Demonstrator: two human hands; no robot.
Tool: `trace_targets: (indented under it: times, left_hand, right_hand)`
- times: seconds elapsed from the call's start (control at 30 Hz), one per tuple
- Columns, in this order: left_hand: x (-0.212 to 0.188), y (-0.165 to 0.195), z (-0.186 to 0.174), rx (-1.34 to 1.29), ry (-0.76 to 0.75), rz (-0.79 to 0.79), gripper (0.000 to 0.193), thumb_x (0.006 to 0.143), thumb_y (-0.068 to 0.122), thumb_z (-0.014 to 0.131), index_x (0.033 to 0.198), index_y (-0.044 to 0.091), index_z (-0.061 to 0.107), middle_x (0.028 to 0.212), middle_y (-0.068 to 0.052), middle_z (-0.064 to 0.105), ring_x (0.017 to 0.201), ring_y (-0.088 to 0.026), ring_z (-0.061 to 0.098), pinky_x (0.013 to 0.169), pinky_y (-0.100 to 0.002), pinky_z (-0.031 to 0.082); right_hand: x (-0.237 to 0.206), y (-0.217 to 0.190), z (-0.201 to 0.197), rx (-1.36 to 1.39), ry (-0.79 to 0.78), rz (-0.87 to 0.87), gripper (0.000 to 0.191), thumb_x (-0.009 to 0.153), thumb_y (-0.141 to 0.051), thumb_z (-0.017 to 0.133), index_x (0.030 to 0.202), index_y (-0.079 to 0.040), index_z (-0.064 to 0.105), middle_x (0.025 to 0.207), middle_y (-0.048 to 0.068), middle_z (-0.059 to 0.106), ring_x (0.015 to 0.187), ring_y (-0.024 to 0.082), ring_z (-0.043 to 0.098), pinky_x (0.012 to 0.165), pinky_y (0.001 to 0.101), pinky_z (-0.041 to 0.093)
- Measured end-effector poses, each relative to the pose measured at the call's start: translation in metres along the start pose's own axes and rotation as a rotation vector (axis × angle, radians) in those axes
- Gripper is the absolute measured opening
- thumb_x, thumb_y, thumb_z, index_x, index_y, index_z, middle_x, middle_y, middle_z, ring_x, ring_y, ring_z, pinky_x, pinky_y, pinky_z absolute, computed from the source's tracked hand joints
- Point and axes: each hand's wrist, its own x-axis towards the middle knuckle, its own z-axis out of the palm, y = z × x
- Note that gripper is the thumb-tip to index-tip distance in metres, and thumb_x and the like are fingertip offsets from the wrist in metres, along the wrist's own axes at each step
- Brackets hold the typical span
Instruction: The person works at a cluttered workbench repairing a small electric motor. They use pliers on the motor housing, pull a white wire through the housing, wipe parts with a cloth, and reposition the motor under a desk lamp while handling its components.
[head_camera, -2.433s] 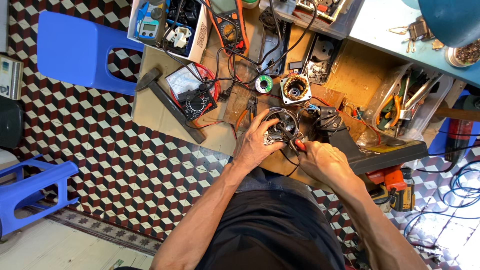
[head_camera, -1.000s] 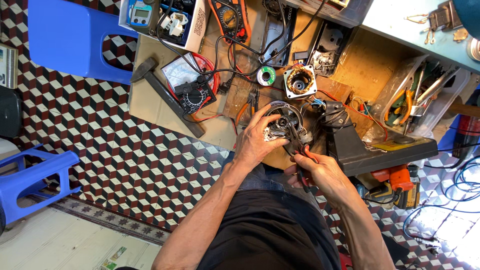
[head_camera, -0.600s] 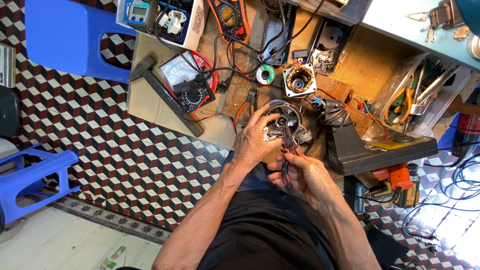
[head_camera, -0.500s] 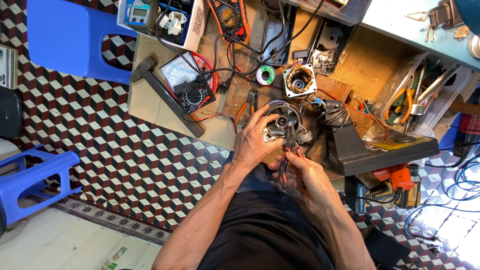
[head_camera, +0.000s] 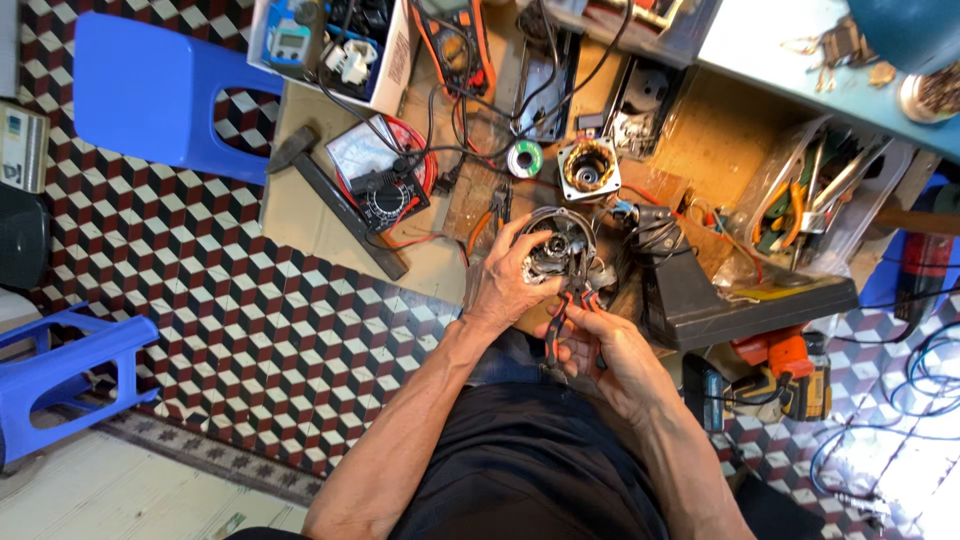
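- Motor (head_camera: 560, 250) sits at the near edge of the bench (head_camera: 300, 215), a round metal part with its open end up; our left hand (head_camera: 510, 285) is wrapped around its left side, fingers clenched on the housing.
- Right hand (head_camera: 610, 350) is closed on the handles of red-handled pliers (head_camera: 572, 312), nose up against the motor's lower right rim. What the tips bite on is too small to tell, perhaps a lead.
- To do this well, we judge: keep the left grip firm so the motor cannot turn, squeeze the pliers gently, and pull in line with the nose rather than twisting.
- Clear tub (head_camera: 880, 200), far right: more pliers and hand tools, piled loosely.
- White box (head_camera: 400, 70), top left: a small blue meter and a white plug.
- Second motor part (head_camera: 588, 168) stands just behind the first; analog meter (head_camera: 385, 190) and hammer (head_camera: 335, 200) lie to the left.
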Motion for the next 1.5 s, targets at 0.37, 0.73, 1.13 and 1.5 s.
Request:
trace_targets:
  times: [0.37,0.73,1.13,1.5]
  left_hand:
    - [0.008,0.091,-0.057,0.012,0.107,0.123,0.055,0.078,0.030,0.086,0.125,0.010,0.067,0.131,-0.017,0.063,0.115,-0.035,0.065,0.090,-0.042,0.054]
    - [0.168,0.266,-0.089,-0.081,0.125,0.333,0.033,0.099,0.040,0.066,0.105,0.010,0.078,0.076,-0.008,0.073,0.066,-0.022,0.070,0.062,-0.036,0.052]
    - [0.231,0.378,-0.027,0.083,0.164,0.721,0.082,0.078,0.061,0.086,0.133,0.007,0.060,0.105,-0.010,0.061,0.096,-0.027,0.063,0.078,-0.043,0.052]
    - [0.252,0.426,0.039,0.368,0.181,0.546,0.085,0.069,0.066,0.088,0.130,0.010,0.067,0.106,-0.015,0.061,0.096,-0.032,0.065,0.078,-0.046,0.054]
  right_hand:
    - [-0.064,-0.010,-0.006,0.046,-0.023,-0.157,0.024,0.099,-0.016,0.053,0.114,0.000,0.061,0.098,0.019,0.077,0.060,0.015,0.066,0.048,0.0270,0.050]
    - [-0.089,0.019,-0.043,0.393,0.163,-0.445,0.041,0.094,-0.014,0.052,0.130,0.006,0.055,0.106,0.027,0.074,0.061,0.019,0.063,0.046,0.0299,0.049]
    - [-0.095,-0.098,-0.028,-0.055,0.364,-0.642,0.036,0.102,-0.030,0.061,0.106,0.004,0.072,0.072,0.007,0.064,0.053,0.009,0.050,0.045,0.0232,0.034]
    - [-0.066,-0.267,-0.055,-0.251,0.129,-0.891,0.022,0.098,-0.022,0.060,0.099,-0.002,0.069,0.071,0.002,0.067,0.053,0.009,0.056,0.049,0.0264,0.043]
